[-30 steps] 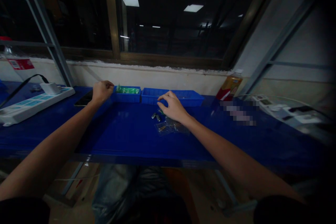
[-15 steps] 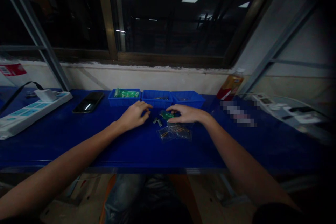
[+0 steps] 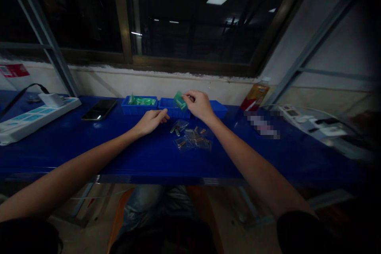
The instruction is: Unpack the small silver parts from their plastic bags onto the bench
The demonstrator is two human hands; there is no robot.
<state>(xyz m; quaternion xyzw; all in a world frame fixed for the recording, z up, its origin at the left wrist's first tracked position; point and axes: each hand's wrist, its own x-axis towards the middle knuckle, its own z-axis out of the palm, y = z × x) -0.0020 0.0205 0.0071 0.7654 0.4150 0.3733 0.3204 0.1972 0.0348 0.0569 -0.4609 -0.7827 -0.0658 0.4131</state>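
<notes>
My right hand [image 3: 198, 104] is raised in front of the blue bins, its fingers pinched on a small green plastic bag [image 3: 179, 100]. Pale, slim pieces seem to show inside the bag. My left hand [image 3: 153, 121] rests low over the table, loosely curled with the fingers a little apart and nothing visible in it. Just right of it lie small metal cylinders [image 3: 177, 131] beside a clear bag. Several clear bags [image 3: 198, 139] holding brass-coloured pins are heaped on the table below my right hand.
Three blue bins stand along the wall: the left bin [image 3: 139, 109] holds green bags, the middle bin [image 3: 166, 113] is partly covered. A phone [image 3: 99, 110] and a power strip [image 3: 38, 119] lie left. A drink bottle [image 3: 255, 95] stands right, near another power strip [image 3: 324, 131].
My right hand has lifted the green bag off the heap, up toward the bins. My left hand has shifted slightly, its fingers closer together. The clear bags are now uncovered.
</notes>
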